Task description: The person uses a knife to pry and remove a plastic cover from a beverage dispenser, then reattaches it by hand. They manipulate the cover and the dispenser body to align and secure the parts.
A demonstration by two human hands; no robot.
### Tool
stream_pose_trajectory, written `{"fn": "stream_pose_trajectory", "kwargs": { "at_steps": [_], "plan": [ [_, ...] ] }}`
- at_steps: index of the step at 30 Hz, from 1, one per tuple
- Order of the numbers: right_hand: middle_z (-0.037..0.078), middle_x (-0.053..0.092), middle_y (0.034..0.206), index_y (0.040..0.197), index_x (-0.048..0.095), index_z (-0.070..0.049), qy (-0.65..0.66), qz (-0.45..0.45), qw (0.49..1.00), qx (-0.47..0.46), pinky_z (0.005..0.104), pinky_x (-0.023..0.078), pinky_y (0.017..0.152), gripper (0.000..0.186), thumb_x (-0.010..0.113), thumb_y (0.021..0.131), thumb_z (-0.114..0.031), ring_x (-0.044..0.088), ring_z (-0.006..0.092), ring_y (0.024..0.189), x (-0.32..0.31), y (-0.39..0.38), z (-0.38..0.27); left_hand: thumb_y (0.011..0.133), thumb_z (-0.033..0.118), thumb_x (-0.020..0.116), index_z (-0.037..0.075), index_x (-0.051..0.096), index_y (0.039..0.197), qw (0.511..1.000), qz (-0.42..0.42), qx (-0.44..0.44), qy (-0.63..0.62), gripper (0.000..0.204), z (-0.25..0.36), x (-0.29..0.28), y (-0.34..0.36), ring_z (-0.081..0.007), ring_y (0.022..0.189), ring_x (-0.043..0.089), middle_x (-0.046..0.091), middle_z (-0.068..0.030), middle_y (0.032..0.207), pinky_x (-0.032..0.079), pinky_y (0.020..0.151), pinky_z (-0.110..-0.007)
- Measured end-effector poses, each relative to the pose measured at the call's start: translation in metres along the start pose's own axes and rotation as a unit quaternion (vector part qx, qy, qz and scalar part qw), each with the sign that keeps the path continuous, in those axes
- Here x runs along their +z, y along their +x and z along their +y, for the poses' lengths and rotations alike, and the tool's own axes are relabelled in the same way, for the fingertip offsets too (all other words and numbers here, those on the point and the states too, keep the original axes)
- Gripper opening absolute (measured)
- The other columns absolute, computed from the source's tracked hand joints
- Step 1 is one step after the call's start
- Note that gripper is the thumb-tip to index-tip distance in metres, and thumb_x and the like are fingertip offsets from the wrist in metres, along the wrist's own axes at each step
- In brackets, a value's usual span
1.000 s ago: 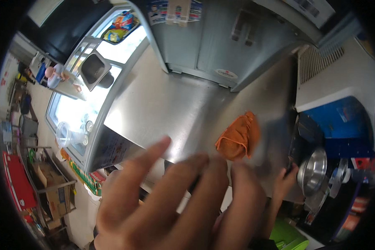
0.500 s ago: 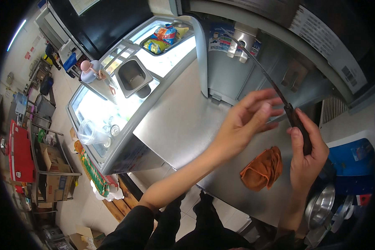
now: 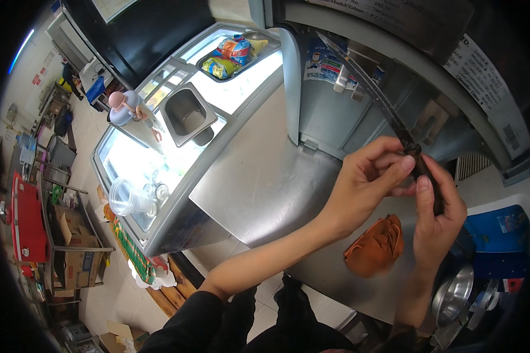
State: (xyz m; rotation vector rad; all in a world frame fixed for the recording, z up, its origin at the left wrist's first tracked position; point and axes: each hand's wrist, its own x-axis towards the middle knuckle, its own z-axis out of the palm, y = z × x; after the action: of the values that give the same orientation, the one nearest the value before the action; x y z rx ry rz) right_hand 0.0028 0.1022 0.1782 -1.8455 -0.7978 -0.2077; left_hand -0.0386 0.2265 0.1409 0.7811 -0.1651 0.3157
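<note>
A long knife [image 3: 376, 92] with a narrow, stained blade and a dark handle is held up, its tip pointing to the upper left. My right hand [image 3: 443, 215] is wrapped round the handle, thumb lying along it. At the top of the handle, where the blade begins, my left hand [image 3: 368, 187] pinches with bent fingers and thumb. What its fingertips press on is partly hidden. Below my hands a crumpled orange-brown cloth [image 3: 374, 247] lies on the steel worktop [image 3: 247, 182].
Left of the worktop stands a lit glass-topped case [image 3: 176, 162] bearing a steel container [image 3: 187, 113], a pump bottle [image 3: 126, 109] and clear plastic cups [image 3: 126, 197]. Metal bowls [image 3: 453, 292] and a blue container [image 3: 497, 229] sit at the right. A grey equipment wall [image 3: 330, 115] rises behind the blade.
My left hand has moved right and closed in at the top of the knife's handle; its fingers were loose and apart before. My right hand keeps hold of the handle.
</note>
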Motion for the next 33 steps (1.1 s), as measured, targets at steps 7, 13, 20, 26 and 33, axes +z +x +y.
{"fn": "stream_pose_trajectory", "kwargs": {
  "at_steps": [7, 13, 20, 26, 33],
  "plan": [
    [0.012, 0.065, 0.094, 0.105, 0.061, 0.003, 0.013, 0.003, 1.0, -0.001, 0.0245, 0.046, 0.077, 0.024, 0.057, 0.082, -0.003, 0.062, 0.0157, 0.087, 0.0, 0.0042, -0.0013, 0.09, 0.014, 0.052, 0.004, 0.05, 0.113, 1.0, 0.002, 0.0, 0.007, 0.025, -0.0011, -0.0005, 0.0034, -0.0152, 0.096, 0.057, 0.059, -0.0062, 0.104, 0.053, 0.08, -0.03],
    [0.012, 0.065, 0.095, 0.105, 0.06, 0.004, 0.003, -0.004, 1.0, -0.005, 0.0243, 0.046, 0.077, 0.024, 0.057, 0.081, -0.002, 0.061, 0.0149, 0.087, -0.0001, 0.0079, -0.0039, 0.09, 0.014, 0.053, 0.004, 0.05, 0.114, 1.0, 0.003, -0.003, -0.001, 0.026, 0.0001, -0.0012, 0.0056, -0.0155, 0.098, 0.057, 0.058, -0.0067, 0.106, 0.053, 0.081, -0.031],
    [0.014, 0.064, 0.096, 0.105, 0.06, 0.005, 0.002, -0.014, 1.0, 0.004, 0.0256, 0.045, 0.079, 0.024, 0.056, 0.082, -0.002, 0.06, 0.0166, 0.089, -0.0052, 0.0088, -0.0062, 0.089, 0.012, 0.054, 0.001, 0.051, 0.107, 1.0, 0.01, -0.006, -0.026, 0.021, 0.0026, 0.005, 0.006, -0.0107, 0.092, 0.058, 0.06, -0.0052, 0.098, 0.053, 0.081, -0.03],
    [0.014, 0.064, 0.098, 0.105, 0.059, 0.005, -0.014, -0.019, 1.0, 0.009, 0.0261, 0.044, 0.081, 0.025, 0.055, 0.082, -0.004, 0.06, 0.0175, 0.091, -0.0081, 0.0069, -0.0065, 0.09, 0.012, 0.053, 0.001, 0.05, 0.108, 0.999, 0.007, -0.008, -0.031, 0.021, 0.0003, 0.0058, 0.0055, -0.011, 0.092, 0.058, 0.06, -0.0058, 0.098, 0.053, 0.081, -0.03],
    [0.015, 0.064, 0.1, 0.105, 0.059, 0.005, 0.002, -0.024, 1.0, 0.017, 0.0267, 0.044, 0.083, 0.024, 0.055, 0.083, -0.004, 0.06, 0.0181, 0.093, -0.008, 0.0094, -0.0033, 0.09, 0.013, 0.053, 0.001, 0.05, 0.107, 0.999, 0.006, -0.001, -0.041, 0.021, -0.001, 0.0053, 0.0075, -0.0104, 0.091, 0.058, 0.061, -0.0053, 0.097, 0.053, 0.081, -0.029]
  ]
}}
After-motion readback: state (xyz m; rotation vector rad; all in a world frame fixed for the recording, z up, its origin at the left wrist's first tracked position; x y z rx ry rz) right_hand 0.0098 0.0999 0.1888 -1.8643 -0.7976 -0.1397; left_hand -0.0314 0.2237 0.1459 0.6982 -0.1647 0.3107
